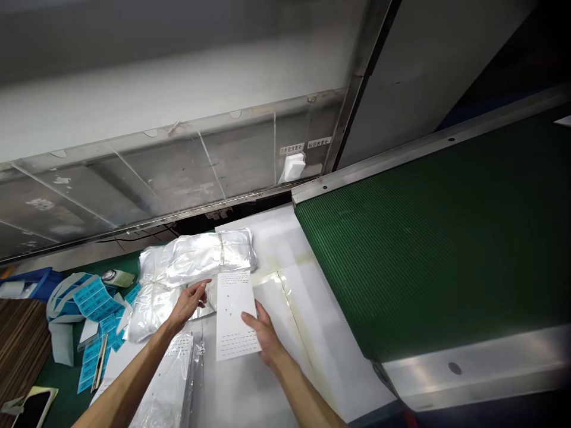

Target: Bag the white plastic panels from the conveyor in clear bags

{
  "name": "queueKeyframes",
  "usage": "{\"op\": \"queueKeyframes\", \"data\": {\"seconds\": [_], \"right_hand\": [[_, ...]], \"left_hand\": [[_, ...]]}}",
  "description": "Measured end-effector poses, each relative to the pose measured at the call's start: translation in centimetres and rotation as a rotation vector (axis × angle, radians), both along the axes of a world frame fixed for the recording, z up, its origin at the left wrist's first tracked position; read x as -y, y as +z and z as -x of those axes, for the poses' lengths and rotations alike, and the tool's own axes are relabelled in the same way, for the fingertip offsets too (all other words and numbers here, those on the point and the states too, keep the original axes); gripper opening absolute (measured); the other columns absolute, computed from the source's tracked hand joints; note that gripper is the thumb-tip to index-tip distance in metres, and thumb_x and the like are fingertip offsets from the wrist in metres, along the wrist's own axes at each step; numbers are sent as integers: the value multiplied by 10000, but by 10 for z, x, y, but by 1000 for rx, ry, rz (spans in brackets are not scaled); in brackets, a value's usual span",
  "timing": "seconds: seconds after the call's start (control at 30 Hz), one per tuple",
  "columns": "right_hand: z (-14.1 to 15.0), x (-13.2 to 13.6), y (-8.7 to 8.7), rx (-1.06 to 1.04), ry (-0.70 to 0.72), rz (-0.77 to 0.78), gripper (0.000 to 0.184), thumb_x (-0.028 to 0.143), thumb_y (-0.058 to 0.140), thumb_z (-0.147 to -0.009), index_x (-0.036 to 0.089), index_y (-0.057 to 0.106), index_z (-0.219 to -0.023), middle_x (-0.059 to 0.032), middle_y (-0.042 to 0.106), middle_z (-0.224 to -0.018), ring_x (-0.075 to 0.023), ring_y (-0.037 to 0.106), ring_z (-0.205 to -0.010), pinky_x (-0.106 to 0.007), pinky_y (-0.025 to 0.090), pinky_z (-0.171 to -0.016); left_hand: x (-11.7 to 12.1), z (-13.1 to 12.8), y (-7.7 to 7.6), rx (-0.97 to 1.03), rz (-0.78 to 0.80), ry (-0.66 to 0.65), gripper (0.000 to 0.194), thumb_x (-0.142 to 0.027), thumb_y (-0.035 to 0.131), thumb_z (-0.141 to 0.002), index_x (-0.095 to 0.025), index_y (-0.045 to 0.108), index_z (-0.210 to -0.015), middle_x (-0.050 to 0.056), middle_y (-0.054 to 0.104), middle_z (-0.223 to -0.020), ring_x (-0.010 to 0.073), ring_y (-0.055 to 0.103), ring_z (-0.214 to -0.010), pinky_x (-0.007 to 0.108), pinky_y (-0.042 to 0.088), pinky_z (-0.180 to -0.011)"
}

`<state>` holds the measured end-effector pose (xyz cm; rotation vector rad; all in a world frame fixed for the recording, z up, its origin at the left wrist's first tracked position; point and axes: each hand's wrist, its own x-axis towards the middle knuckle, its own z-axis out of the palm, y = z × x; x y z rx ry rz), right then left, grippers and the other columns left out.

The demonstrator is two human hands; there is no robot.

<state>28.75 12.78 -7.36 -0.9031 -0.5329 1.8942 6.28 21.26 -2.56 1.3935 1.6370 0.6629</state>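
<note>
A long white perforated sheet (235, 315) with rows of small holes lies on the white-covered bench top (285, 368). My right hand (263, 334) overlaps its lower right edge, holding it. My left hand (190, 301) hovers palm down with fingers apart, just left of the sheet and above a bundle of clear plastic bags (151, 312). A second tied bundle of silvery bags (209, 255) lies beyond it. A flat stack of clear bags (167, 380) lies under my left forearm.
A green ribbed conveyor belt (423, 238) with a metal rail (428, 145) runs along the right. A transparent guard panel (178, 172) stands at the back. Blue label sheets (96, 300) and a phone (33, 409) lie on a green mat at left.
</note>
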Motion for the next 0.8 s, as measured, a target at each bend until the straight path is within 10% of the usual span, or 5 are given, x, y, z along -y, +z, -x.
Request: {"op": "queueKeyframes", "data": {"seconds": [0.23,0.5,0.8], "right_hand": [[31,-6,-44,242,46,73,518,202,655,-617,193,526,-1119,-51,673,-1022,-261,608,-974,-408,444,-872],[11,-20,-27,234,-5,5,470,282,609,-739,242,480,-1189,-28,650,-1106,-223,611,-1004,-328,484,-837],[63,-56,-35,227,57,178,315,211,618,-794,132,540,-1089,-63,652,-1002,-182,640,-862,-371,521,-771]], "left_hand": [[-11,21,-2,24,-95,161,622,-593,475,-786,-138,547,-1203,-7,524,-678,141,535,-629,291,500,-608],[-26,18,3,-17,-89,134,556,-564,477,-790,-143,603,-1132,-19,524,-640,139,524,-584,299,491,-622],[-2,6,55,-141,-168,130,447,-510,521,-789,-165,662,-1035,-14,535,-592,183,513,-632,323,443,-663]]}}
